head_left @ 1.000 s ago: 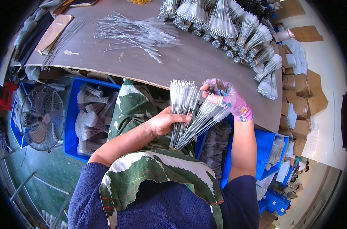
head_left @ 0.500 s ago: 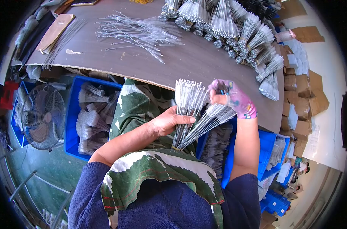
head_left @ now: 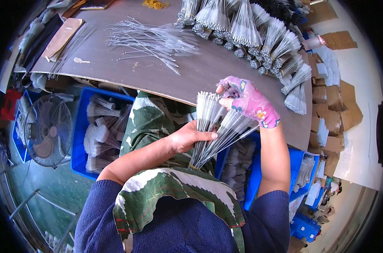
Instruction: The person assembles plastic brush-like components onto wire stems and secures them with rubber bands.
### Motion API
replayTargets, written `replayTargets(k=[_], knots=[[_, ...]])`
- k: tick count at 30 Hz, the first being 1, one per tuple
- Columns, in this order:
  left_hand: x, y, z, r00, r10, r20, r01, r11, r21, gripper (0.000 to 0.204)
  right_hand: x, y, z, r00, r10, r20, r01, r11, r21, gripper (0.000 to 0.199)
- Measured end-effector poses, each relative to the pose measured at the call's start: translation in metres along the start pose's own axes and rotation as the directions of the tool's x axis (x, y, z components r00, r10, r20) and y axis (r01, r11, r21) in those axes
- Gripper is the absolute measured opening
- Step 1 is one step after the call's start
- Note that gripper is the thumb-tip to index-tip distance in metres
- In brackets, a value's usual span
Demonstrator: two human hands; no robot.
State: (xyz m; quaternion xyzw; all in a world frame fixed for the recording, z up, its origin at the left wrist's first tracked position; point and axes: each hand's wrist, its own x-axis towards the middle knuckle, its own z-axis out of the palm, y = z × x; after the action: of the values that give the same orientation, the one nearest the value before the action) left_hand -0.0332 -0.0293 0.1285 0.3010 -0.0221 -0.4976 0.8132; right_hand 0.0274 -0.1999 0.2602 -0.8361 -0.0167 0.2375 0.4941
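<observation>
A bundle of thin wire brushes (head_left: 206, 145) with white bristles stands fanned out above my lap. Its wire ends are gathered by a yellowish band at the bottom. My left hand (head_left: 191, 137) is closed around the upright part of the bundle, thumb across the front. The other brushes lean away to the right, split from those in my grip. My right hand (head_left: 248, 101), in a pink flowered fingerless glove, is at the bristle tips. Its fingers are curled, with a gap between thumb and forefinger, and the thumb is against the brush tops.
Loose brushes (head_left: 153, 40) lie on the brown table (head_left: 115, 67), with many tied bundles (head_left: 246, 25) piled at the far right. A blue crate (head_left: 78, 139) of bundles and a fan (head_left: 50, 130) are at left. Cardboard boxes (head_left: 330, 114) stand right.
My right hand has moved left and turned, from beside the bundle to over its tips. The right-hand brushes have shifted slightly. My left hand keeps its grip.
</observation>
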Motion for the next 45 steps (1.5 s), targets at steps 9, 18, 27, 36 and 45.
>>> replayTargets(k=[9,18,27,36,45], knots=[[-0.007,-0.001,-0.026,0.998,-0.046,0.05,0.055,0.978,-0.203,0.036,-0.015,0.025,-0.011,0.988,0.006,0.156,-0.024,0.993,0.114,0.012],[-0.002,-0.001,-0.015,1.0,-0.021,-0.006,0.02,0.99,-0.142,0.026,-0.002,0.015,0.007,0.975,0.205,-0.081,-0.198,0.977,0.081,0.019],[-0.005,-0.003,-0.021,1.0,0.008,0.004,-0.007,0.983,-0.185,0.029,-0.016,0.023,0.001,0.996,-0.023,0.092,0.004,0.979,0.203,0.025],[-0.003,-0.005,-0.017,1.0,0.002,0.005,-0.001,0.988,-0.156,0.026,-0.02,0.031,-0.003,0.992,-0.065,0.107,0.033,0.961,0.274,0.026],[0.001,-0.003,-0.005,1.0,-0.026,0.001,0.026,0.998,-0.058,0.038,-0.01,0.025,0.011,0.998,-0.046,-0.039,0.051,0.987,0.152,0.015]])
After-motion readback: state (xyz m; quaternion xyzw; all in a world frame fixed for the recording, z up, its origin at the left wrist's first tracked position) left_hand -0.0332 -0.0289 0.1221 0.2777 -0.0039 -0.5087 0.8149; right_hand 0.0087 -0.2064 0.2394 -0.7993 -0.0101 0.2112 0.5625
